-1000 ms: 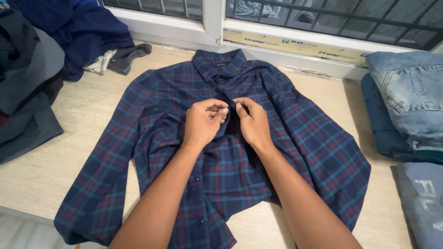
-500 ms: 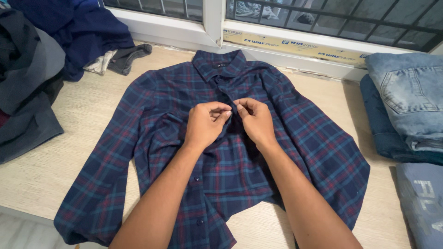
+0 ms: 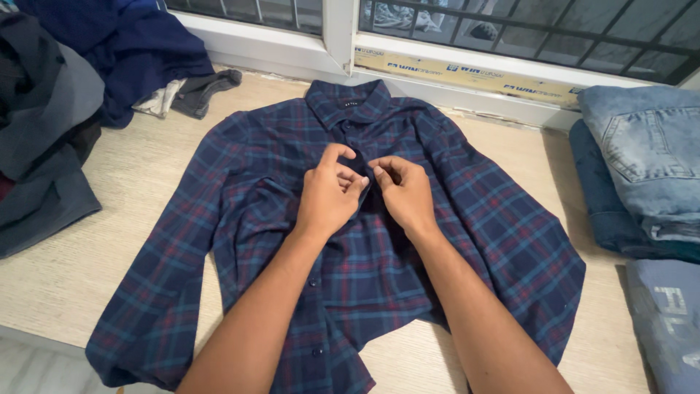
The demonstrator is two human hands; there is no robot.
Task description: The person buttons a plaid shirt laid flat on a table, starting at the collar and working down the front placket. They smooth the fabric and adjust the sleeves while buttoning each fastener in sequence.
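on a pale wooden table the left hand and right hand both pinch the plaid shirt placket, folded jeans at 3 o'clock.

Home interior, laundry-folding spot: pale wood-grain ledge below a barred window, a shirt spread flat, folded jeans stacked right, loose clothes heaped left

A single head-worn camera looks steeply down and forward from above the person's own forearms, close over the plaid shirt spread on the desk, facing the window frame just beyond the fingers.
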